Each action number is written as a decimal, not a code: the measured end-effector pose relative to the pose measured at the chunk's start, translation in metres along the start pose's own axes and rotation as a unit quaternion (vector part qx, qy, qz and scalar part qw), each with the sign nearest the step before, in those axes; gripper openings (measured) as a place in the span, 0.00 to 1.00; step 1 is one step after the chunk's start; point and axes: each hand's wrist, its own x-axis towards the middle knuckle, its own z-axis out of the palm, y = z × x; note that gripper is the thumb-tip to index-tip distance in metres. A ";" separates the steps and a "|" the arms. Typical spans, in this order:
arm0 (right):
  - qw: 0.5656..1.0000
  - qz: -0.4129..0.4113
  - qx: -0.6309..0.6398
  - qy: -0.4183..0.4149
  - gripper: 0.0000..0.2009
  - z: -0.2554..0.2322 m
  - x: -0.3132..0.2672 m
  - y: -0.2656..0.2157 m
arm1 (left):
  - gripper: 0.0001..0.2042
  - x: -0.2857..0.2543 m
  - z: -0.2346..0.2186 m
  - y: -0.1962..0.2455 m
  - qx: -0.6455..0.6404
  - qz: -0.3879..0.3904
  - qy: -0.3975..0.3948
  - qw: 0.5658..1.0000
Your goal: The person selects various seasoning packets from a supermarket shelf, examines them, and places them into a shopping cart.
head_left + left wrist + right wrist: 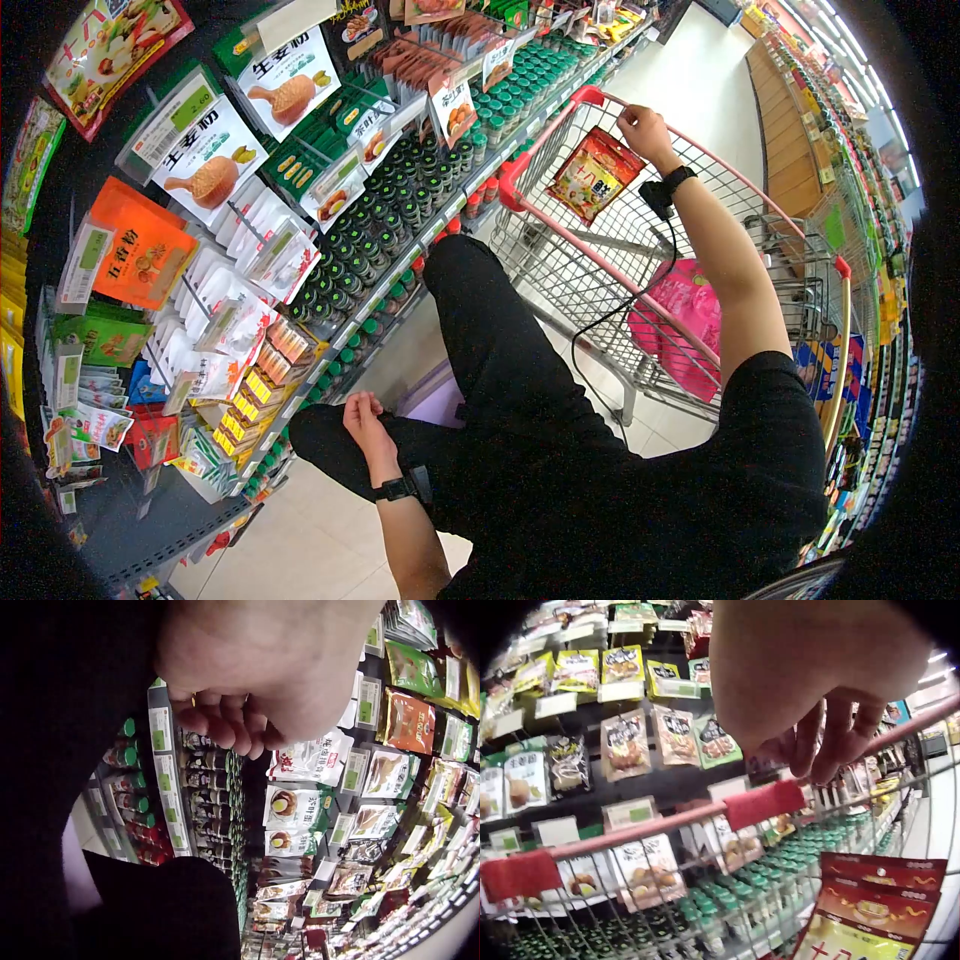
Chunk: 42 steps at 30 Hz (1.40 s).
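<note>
Over the shopping cart [655, 245], my right hand [645, 132] hangs with loosely bent fingers and holds nothing. Just below it, inside the wire basket, are overlapping red and yellow seasoning packets [596, 175]; the right wrist view shows the packets [866, 911] below and to the right of my right hand [817, 682]. My left hand [368, 428] is at my bent knee, its fingers loosely curled and empty. In the left wrist view my left hand [262, 667] appears in front of the shelf jars [206, 780], touching none of them.
A pink bag [680, 320] sits in the cart's rear part. Along the left runs a shelf with hanging spice packets [212, 165] and rows of green-capped jars [520, 88]. A black cable [600, 332] hangs from the right wrist camera across the cart's side.
</note>
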 end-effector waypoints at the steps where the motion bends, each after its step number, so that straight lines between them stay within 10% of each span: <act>1: 0.999 -0.013 0.037 0.018 0.12 -0.007 0.003 -0.010 | 0.07 0.000 0.001 0.001 -0.001 -0.001 0.001 1.000; 7: 0.955 -0.113 0.270 0.037 0.12 -0.043 0.014 -0.115 | 0.07 -0.003 0.005 0.008 0.033 0.008 -0.024 0.999; 16: 0.739 -0.319 0.578 -0.136 0.07 -0.106 0.004 -0.353 | 0.07 -0.005 0.002 0.006 -0.019 0.000 0.005 1.000; 22: 0.740 -0.471 0.460 -0.135 0.15 -0.099 0.008 -0.464 | 0.07 -0.010 -0.005 0.009 -0.036 0.017 0.013 0.999; 24: 0.825 -0.424 0.355 -0.119 0.20 -0.103 0.002 -0.484 | 0.07 -0.012 -0.007 0.008 -0.052 0.022 0.021 0.998; 28: 0.839 -0.386 0.349 -0.159 0.23 -0.114 0.026 -0.515 | 0.07 -0.014 -0.009 0.007 -0.058 0.023 -0.004 0.998; 33: 0.721 -0.268 0.556 -0.314 0.19 -0.104 0.043 -0.532 | 0.07 -0.010 -0.005 0.006 -0.034 0.024 -0.017 0.999; 42: 0.707 -0.296 0.569 -0.298 0.14 -0.103 0.033 -0.537 | 0.07 -0.009 -0.005 0.005 -0.012 0.013 -0.029 0.999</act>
